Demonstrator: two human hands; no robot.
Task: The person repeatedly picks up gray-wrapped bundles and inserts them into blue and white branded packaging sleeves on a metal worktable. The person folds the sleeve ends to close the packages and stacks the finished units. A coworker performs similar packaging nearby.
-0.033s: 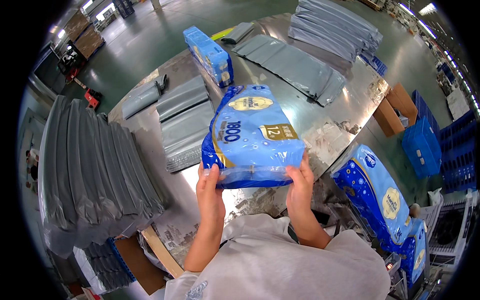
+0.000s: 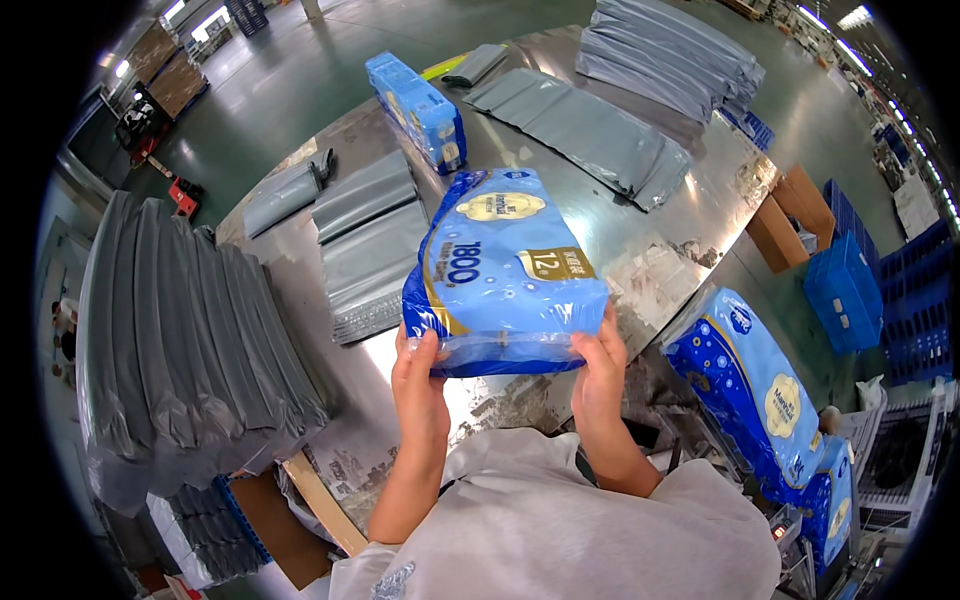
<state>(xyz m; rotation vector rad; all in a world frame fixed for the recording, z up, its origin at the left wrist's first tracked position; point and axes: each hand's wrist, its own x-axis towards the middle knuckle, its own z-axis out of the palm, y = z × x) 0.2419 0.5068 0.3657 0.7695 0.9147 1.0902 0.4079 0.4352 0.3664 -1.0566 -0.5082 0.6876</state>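
I hold a light-blue plastic-wrapped pack of paper goods (image 2: 505,270) up in front of me, above the steel table (image 2: 660,260). My left hand (image 2: 420,385) grips its lower left corner. My right hand (image 2: 600,375) grips its lower right corner. The pack's printed face is turned toward me and its far end tilts away over the table.
Flat grey mailer bags (image 2: 365,240) lie left of the pack, and a tall stack of them (image 2: 180,330) stands at my left. A second blue pack (image 2: 415,110) and more grey bags (image 2: 580,130) lie farther back. Dark-blue packs (image 2: 755,390), a cardboard box (image 2: 790,215) and blue crates (image 2: 850,290) sit right.
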